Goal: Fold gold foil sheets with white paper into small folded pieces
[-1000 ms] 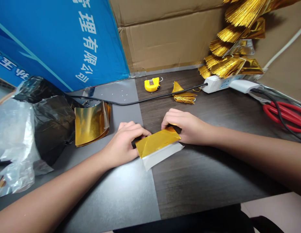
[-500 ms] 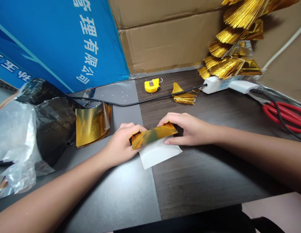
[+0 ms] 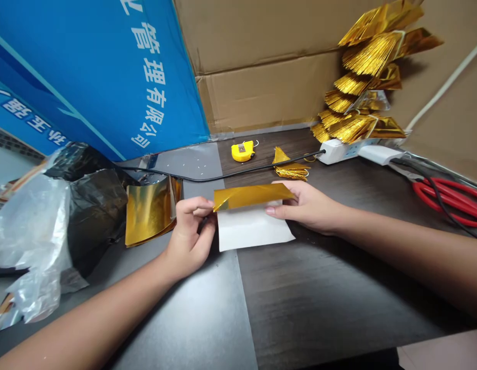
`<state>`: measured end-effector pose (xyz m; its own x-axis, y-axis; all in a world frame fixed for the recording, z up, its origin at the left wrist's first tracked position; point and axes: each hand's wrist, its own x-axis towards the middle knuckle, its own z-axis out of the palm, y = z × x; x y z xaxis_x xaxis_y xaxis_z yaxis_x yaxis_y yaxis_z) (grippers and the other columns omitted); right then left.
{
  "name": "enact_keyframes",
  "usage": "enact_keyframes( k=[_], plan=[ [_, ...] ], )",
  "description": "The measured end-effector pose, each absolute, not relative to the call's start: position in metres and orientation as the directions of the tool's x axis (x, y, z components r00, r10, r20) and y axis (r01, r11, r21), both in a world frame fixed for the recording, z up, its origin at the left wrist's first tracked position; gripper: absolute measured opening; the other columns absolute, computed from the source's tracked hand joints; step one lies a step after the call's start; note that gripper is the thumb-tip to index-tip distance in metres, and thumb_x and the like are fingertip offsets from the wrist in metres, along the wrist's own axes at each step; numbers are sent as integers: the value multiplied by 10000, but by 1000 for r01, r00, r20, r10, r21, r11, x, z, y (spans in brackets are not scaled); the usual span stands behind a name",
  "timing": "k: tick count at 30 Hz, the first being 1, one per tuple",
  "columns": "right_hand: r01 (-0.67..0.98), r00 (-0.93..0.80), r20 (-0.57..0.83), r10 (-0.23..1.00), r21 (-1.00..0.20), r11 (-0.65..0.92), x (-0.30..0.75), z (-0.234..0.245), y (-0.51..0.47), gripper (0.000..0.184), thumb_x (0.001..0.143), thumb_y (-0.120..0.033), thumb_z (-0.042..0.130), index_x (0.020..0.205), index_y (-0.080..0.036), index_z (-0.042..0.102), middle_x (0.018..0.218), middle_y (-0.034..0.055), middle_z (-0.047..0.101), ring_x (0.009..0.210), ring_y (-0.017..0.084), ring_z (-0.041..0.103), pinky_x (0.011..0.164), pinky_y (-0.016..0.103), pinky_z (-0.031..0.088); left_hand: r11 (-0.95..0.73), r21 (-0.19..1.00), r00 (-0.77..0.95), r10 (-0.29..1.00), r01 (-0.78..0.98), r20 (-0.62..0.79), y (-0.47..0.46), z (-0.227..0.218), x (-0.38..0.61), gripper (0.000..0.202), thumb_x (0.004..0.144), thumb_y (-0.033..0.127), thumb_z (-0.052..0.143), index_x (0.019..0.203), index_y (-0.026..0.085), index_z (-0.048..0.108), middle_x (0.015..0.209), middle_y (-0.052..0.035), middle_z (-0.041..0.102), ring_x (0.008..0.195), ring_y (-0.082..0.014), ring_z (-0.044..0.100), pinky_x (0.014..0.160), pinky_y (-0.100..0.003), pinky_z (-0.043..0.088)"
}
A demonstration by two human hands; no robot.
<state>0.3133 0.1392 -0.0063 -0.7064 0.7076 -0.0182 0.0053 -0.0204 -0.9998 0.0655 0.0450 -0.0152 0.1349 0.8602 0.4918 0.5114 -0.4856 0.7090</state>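
Observation:
A narrow strip of folded gold foil (image 3: 251, 197) spans the space between my hands, above a white paper sheet (image 3: 248, 231) that it seems joined to along its upper edge. My left hand (image 3: 190, 236) pinches the strip's left end between thumb and fingers. My right hand (image 3: 303, 205) holds the right end, with its fingertips at the strip's lower edge and the white sheet. A stack of curled gold foil sheets (image 3: 149, 213) lies just left of my left hand.
Beyond my hands are a yellow tape measure (image 3: 242, 151), a small pile of gold foil pieces (image 3: 288, 170), and a black cable (image 3: 223, 177) running to a white power strip (image 3: 338, 151). Red-handled scissors (image 3: 450, 200) lie right. Gold fringe bundles (image 3: 357, 85) hang by cardboard (image 3: 261, 92).
The gold strip now lies level, and more of the white sheet shows beneath it. My hands have shifted towards the strip's ends, and the view has tilted slightly.

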Motion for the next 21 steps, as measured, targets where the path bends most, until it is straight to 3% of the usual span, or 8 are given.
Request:
enact_keyframes(
  k=[2, 6, 12, 17, 21],
  plan=[
    [-46, -704, -48, 709, -992, -113, 312, -8, 139, 356, 760, -382, 826, 1025, -196, 678, 1062, 67, 749, 1006, 222, 706, 933, 390, 560, -548, 633, 140, 805, 548, 576, 45, -16, 64, 300, 936, 109, 482, 1156, 282, 374, 987, -12, 559, 929, -108, 655, 811, -252, 551],
    [-89, -716, -106, 690, -966, -241, 310, -10, 136, 403, 739, -394, 860, 1018, -170, 675, 998, 73, 762, 933, 201, 724, 858, 351, 578, -538, 635, 243, 835, 554, 494, 45, -9, 63, 185, 909, 123, 559, 1064, 222, 543, 955, -44, 653, 871, -126, 659, 781, -251, 541],
    [-101, -734, -115, 669, -956, -275, 307, -6, 131, 425, 716, -363, 883, 1020, -165, 662, 953, 57, 761, 853, 170, 728, 753, 286, 588, -531, 688, 258, 846, 495, 467, 47, 2, 65, 73, 890, 167, 651, 950, 185, 688, 855, -61, 711, 807, -153, 674, 705, -267, 524],
    [-76, -745, -161, 647, -944, -321, 308, -7, 131, 458, 715, -356, 882, 1058, -145, 664, 896, 50, 755, 825, 168, 728, 724, 273, 585, -554, 673, 287, 832, 490, 475, 47, 5, 68, 178, 871, 99, 640, 948, 211, 755, 922, -46, 759, 831, -132, 696, 729, -242, 532],
    [-35, -753, -192, 629, -943, -330, 308, -7, 132, 447, 708, -332, 881, 1037, -139, 648, 820, 28, 733, 667, 141, 696, 561, 233, 540, -520, 680, 242, 851, 517, 466, 46, 4, 67, 196, 874, 107, 624, 926, 209, 783, 850, -41, 758, 727, -120, 675, 640, -230, 497]
  ],
)
